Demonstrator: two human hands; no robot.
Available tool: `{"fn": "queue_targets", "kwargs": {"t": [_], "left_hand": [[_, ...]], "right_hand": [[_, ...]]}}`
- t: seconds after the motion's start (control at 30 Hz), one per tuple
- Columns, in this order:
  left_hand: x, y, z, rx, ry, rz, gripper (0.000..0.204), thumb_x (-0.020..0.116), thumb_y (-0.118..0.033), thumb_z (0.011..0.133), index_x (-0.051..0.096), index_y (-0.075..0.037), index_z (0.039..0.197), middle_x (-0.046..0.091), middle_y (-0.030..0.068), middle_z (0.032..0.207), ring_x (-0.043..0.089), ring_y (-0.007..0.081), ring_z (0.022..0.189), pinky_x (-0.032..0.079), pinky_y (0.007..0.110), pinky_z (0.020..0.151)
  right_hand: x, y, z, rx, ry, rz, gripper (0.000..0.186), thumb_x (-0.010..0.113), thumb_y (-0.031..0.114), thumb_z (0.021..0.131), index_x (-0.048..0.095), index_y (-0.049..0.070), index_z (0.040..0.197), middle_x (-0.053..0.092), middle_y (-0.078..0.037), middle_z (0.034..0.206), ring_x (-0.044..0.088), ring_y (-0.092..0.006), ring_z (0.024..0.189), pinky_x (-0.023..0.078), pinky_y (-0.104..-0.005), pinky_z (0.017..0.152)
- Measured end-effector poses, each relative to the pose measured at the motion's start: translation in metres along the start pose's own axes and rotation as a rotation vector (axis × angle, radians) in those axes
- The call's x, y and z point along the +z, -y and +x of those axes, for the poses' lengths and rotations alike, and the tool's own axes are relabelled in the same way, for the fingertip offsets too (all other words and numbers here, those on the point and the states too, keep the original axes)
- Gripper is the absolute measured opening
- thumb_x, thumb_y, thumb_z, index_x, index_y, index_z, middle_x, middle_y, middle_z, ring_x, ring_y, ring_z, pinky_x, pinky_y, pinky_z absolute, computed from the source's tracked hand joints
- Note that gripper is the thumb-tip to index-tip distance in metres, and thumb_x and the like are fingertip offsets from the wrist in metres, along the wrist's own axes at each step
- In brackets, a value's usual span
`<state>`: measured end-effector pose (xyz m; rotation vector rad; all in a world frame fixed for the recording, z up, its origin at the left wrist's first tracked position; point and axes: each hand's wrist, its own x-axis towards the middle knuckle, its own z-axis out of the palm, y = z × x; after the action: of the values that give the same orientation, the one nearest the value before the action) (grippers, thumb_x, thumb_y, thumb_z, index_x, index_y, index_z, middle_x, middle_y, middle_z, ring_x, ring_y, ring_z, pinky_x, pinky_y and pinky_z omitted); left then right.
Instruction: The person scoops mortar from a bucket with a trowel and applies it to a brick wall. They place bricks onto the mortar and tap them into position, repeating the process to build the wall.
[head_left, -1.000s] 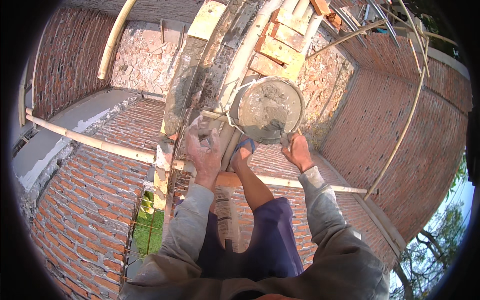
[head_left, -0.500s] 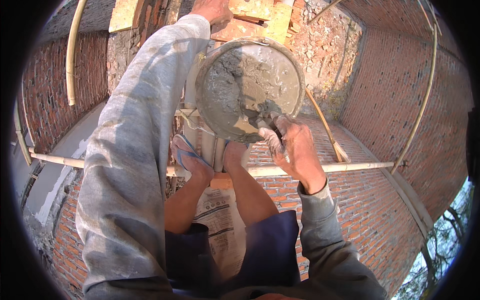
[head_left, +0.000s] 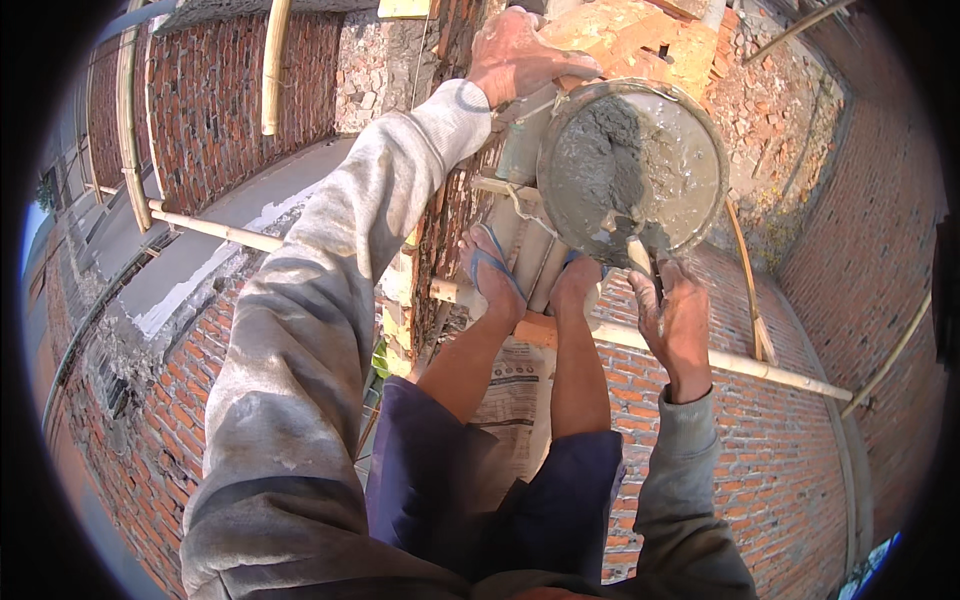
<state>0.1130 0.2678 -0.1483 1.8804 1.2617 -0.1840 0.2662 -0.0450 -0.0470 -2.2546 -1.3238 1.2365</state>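
Note:
A round bucket [head_left: 722, 165] of wet grey mortar [head_left: 680, 150] stands in front of me, a little right of centre. At its near rim my right hand [head_left: 676, 318] is closed on the handle of a trowel [head_left: 638, 254]. The trowel's blade end is down in the mortar, coated and mostly hidden. My left hand [head_left: 522, 58] reaches far forward and lies on the top of the brickwork, left of the bucket. Its thumb stretches toward the bucket rim, apart from the fingers, and I see nothing held in it.
My sandalled feet stand on narrow planks [head_left: 520, 255] high up. A bamboo pole [head_left: 740, 367] runs crosswise below them. Orange bricks [head_left: 630, 38] lie beyond the bucket. Brick walls [head_left: 235, 110] rise on both sides, and a wooden-handled tool [head_left: 742, 275] leans at the right.
The view has swung left, so the bucket appears farther right. My left hand now shows fully on the brickwork. My right hand remains at the near rim, with the trowel handle now plainer.

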Motion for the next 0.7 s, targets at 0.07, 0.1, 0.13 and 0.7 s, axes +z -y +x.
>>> {"fn": "queue_targets", "kwargs": {"t": [0.07, 0.1, 0.13, 0.7], "left_hand": [[-0.019, 0.022, -0.073, 0.065, -0.094, -0.603, 0.063, 0.094, -0.046, 0.071, 0.079, -0.007, 0.117, 0.078, 0.0091, 0.106, 0.073, 0.0198, 0.093, 0.058, 0.037, 0.087], [-0.025, 0.034, -0.11, -0.029, -0.201, -0.787, 0.061, 0.097, -0.035, 0.07, 0.077, 0.0, 0.115, 0.074, 0.0113, 0.104, 0.07, 0.0195, 0.099, 0.056, 0.034, 0.09], [-0.031, 0.049, -0.141, -0.103, -0.264, -0.834, 0.06, 0.098, -0.026, 0.071, 0.073, 0.008, 0.113, 0.07, 0.0121, 0.106, 0.068, 0.0184, 0.1, 0.055, 0.032, 0.089], [-0.007, 0.223, -0.106, -0.232, -0.835, -0.002, 0.055, 0.093, -0.05, 0.062, 0.077, -0.009, 0.095, 0.067, 0.012, 0.095, 0.063, 0.0305, 0.095, 0.054, 0.046, 0.083]], "right_hand": [[-0.004, 0.006, -0.002, -0.025, 0.026, -0.103, 0.039, 0.072, 0.019, 0.096, 0.066, -0.003, 0.128, 0.07, -0.028, 0.102, 0.068, -0.0493, 0.092, 0.054, -0.0549, 0.077], [-0.005, 0.009, -0.003, -0.047, 0.05, -0.109, 0.039, 0.072, 0.019, 0.096, 0.066, -0.002, 0.128, 0.07, -0.028, 0.103, 0.069, -0.0488, 0.092, 0.054, -0.0546, 0.077], [-0.004, 0.011, -0.003, -0.05, 0.07, -0.122, 0.04, 0.072, 0.018, 0.095, 0.066, -0.002, 0.129, 0.071, -0.027, 0.103, 0.069, -0.0484, 0.092, 0.054, -0.0543, 0.076], [0.059, 0.018, 0.013, -0.257, 0.043, -0.412, 0.014, 0.068, 0.005, 0.093, 0.057, -0.003, 0.098, 0.064, -0.028, 0.082, 0.063, -0.0513, 0.077, 0.047, -0.0562, 0.065]]}}
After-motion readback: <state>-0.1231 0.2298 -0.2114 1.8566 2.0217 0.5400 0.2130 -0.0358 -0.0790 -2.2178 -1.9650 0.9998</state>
